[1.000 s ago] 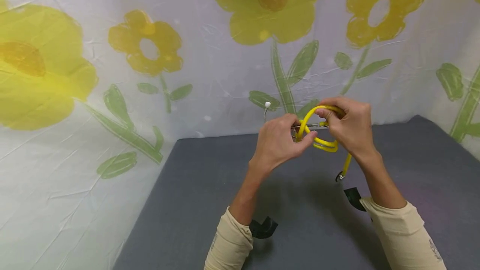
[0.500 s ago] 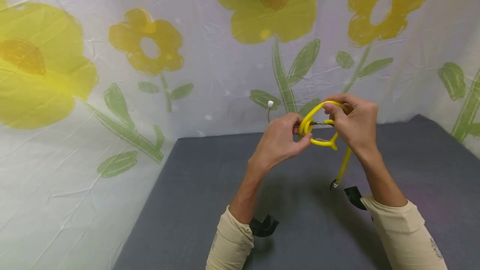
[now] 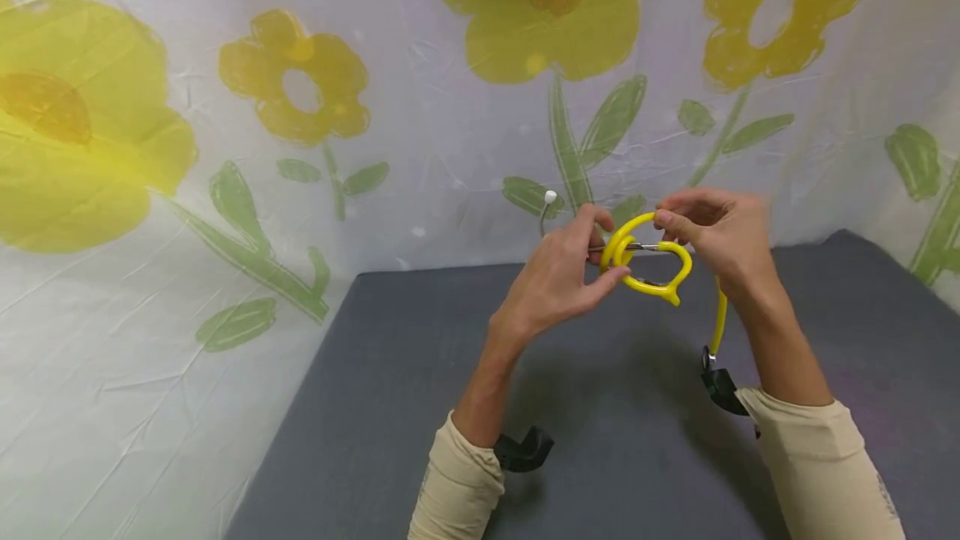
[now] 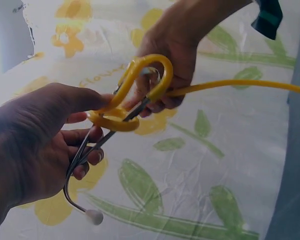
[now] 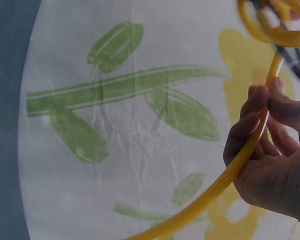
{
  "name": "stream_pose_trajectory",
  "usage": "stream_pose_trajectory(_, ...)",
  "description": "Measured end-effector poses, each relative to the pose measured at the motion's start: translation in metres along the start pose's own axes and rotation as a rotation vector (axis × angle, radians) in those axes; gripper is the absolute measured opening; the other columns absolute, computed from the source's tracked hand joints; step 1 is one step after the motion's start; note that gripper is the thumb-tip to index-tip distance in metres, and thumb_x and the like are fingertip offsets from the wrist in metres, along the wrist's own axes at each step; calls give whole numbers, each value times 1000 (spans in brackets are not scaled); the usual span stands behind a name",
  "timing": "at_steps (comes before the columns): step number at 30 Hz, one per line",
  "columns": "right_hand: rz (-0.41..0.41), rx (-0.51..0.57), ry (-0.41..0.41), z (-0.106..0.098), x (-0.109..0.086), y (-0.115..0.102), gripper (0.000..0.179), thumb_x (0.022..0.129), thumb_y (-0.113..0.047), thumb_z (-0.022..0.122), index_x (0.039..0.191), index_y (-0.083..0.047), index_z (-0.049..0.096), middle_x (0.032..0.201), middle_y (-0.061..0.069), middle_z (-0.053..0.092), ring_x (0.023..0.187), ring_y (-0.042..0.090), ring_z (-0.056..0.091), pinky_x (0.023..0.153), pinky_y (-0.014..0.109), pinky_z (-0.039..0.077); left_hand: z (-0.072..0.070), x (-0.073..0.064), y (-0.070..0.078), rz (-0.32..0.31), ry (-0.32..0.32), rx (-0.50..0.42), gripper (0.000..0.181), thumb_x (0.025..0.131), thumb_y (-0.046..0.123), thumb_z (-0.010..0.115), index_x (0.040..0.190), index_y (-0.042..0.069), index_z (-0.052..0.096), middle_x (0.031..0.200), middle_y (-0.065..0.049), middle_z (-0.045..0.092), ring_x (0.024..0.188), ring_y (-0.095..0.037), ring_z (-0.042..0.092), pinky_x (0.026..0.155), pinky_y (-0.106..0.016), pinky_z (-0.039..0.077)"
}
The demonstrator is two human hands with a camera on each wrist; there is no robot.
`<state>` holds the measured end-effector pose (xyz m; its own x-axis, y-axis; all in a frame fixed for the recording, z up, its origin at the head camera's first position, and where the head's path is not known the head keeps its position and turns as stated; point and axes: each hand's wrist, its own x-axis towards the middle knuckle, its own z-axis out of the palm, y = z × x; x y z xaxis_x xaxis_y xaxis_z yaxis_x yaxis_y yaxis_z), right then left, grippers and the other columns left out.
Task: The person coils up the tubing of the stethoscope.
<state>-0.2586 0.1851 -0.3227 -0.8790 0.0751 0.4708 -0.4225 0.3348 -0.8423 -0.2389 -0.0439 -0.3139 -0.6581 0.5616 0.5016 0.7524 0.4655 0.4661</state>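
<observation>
A stethoscope with yellow tubing and metal ear tubes is held up above the grey surface. My left hand pinches the crossing of the coiled tubing and the metal ear tubes between thumb and fingers. A white eartip sticks up beyond that hand. My right hand pinches the yellow tube, thumb against fingers, as the right wrist view shows with the tube running across the palm. Below the right hand the tube hangs down to the metal chest piece.
The grey covered surface spreads beneath both hands. Behind it hangs a white sheet printed with yellow flowers and green leaves. Black wrist mounts sit near the cuffs of both beige sleeves.
My right hand has moved right, drawing the tube away from the left hand, and the forked loop now shows more fully. The hanging chest piece has swung right. The left hand stays nearly in place.
</observation>
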Motion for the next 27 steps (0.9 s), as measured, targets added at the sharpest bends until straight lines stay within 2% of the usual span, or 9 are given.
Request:
stream_pose_trajectory(3,-4,-46,-73,1,-1,2,27,97,-16,76,111,6,75,78,-28,71,69,-1,70,66,16,55,-3,-1,1,11,3,-31,52,94,15,79,132,2,46,109,-13,71,94,-19,74,89,-22,59)
stream_pose_trajectory(6,-35,-107,-150,3,-3,1,24,99,-15,73,112,5,76,82,-17,75,69,0,70,64,18,56,-6,-3,1,10,36,-75,51,95,13,78,132,1,46,106,-13,71,92,-20,72,91,-22,59)
stream_pose_trajectory(11,-69,-179,-325,10,-2,-1,22,102,-15,69,109,4,77,83,9,78,66,3,67,61,22,55,-9,-7,0,13,154,-149,43,96,11,76,127,1,48,101,-14,69,86,-19,67,84,-22,59)
stream_pose_trajectory(16,-118,-130,-510,16,-2,-6,16,102,-9,66,105,2,77,77,13,74,63,12,66,64,27,58,-10,-7,-4,23,294,-146,36,96,10,75,122,0,51,98,-14,72,80,-19,62,74,-19,51)
stream_pose_trajectory(18,-106,-122,-548,17,-4,-10,16,103,-9,65,103,2,76,79,12,74,64,13,66,64,27,58,-11,-8,-5,3,336,-136,36,96,10,76,121,-1,53,97,-15,72,78,-20,61,72,-18,49)
stream_pose_trajectory(21,-70,-145,-565,17,-7,-17,16,102,-10,67,100,3,76,81,13,75,65,11,67,64,26,58,-13,-8,-6,-62,382,-136,36,95,11,77,121,-1,54,96,-16,73,76,-20,61,70,-19,50)
stream_pose_trajectory(24,-71,-183,-604,19,-10,-21,20,99,-8,70,110,8,75,88,17,79,68,9,71,67,25,61,-12,-9,-6,-139,417,-133,36,95,12,78,121,0,55,93,-16,74,75,-21,63,69,-23,53)
stream_pose_trajectory(27,-113,-240,-661,21,-13,-24,36,96,-7,73,127,11,68,93,15,81,71,7,74,69,25,62,-9,-9,-6,-193,444,-110,36,96,15,77,121,1,56,92,-16,76,76,-21,67,69,-26,55)
